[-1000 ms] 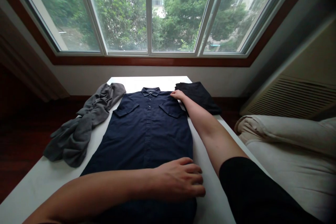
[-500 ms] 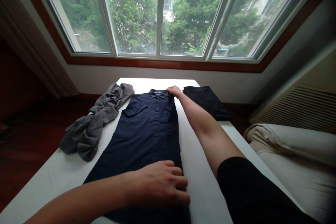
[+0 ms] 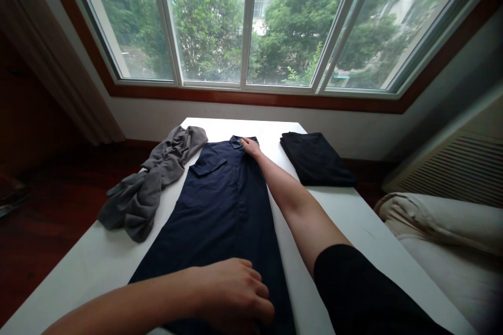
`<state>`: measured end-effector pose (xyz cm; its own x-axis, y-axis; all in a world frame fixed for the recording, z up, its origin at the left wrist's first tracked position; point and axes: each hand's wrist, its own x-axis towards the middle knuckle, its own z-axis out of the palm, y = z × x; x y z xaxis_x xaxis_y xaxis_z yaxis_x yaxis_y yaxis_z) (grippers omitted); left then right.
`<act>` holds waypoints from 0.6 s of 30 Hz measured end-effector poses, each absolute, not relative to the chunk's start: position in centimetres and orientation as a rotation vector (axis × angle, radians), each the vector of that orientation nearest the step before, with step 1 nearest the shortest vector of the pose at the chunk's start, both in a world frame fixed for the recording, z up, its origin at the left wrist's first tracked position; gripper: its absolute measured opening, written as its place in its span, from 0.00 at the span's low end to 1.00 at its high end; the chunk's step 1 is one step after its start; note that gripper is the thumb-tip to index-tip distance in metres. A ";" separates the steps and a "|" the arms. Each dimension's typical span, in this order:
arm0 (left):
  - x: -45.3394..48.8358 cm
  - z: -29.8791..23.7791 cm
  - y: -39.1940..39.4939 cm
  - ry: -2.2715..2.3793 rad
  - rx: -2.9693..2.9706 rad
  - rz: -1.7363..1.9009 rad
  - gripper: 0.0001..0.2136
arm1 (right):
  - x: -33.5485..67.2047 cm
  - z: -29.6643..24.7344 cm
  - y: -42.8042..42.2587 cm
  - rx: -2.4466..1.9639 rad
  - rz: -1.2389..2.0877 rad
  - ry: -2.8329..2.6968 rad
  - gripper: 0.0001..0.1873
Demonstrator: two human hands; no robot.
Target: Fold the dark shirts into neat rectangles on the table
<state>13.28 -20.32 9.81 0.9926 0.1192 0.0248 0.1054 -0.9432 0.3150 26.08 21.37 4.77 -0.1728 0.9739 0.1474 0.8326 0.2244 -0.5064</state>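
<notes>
A dark navy button-up shirt (image 3: 212, 220) lies lengthwise on the white table, its collar at the far end and its right side folded over the button front. My right hand (image 3: 250, 147) reaches out to the collar, fingers closed on the cloth of the shoulder just beside it. Nearer to me, my left hand (image 3: 239, 293) is curled over the lower part of the shirt, closed on its cloth; its fingertips are partly hidden. The shirt's left sleeve lies folded in across the chest. The hem runs out of view below.
A crumpled grey garment (image 3: 157, 183) lies along the table's left edge. Folded black clothing (image 3: 318, 159) rests at the far right of the white table (image 3: 346, 220). Beyond the table are a wall and a window (image 3: 212, 26); pale rolled bedding (image 3: 440, 220) is at right.
Both hands have moved left, carrying the shirt's right edge over the front, so the button line is now covered. The view has shifted slightly.
</notes>
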 end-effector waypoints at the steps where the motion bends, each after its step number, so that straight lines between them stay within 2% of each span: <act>1: 13.4 9.5 -20.3 0.154 2.806 0.075 0.10 | 26.0 4.5 21.0 -1.635 0.411 -2.088 0.24; 9: 13.6 9.4 -19.9 0.412 2.853 0.153 0.16 | 25.4 1.6 16.8 -1.572 0.169 -2.227 0.24; 15: 13.6 7.5 -20.7 0.174 2.681 0.069 0.11 | 25.4 -0.3 15.1 -1.617 0.182 -2.340 0.34; 18: 12.9 8.4 -20.3 0.181 2.485 0.082 0.06 | 26.1 0.3 15.4 -1.615 0.207 -2.347 0.35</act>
<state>12.85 -20.31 8.44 0.9886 0.1498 0.0152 0.1101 -0.7876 0.6063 26.08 15.35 0.28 -0.3333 0.9307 0.1507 0.8899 0.3634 -0.2756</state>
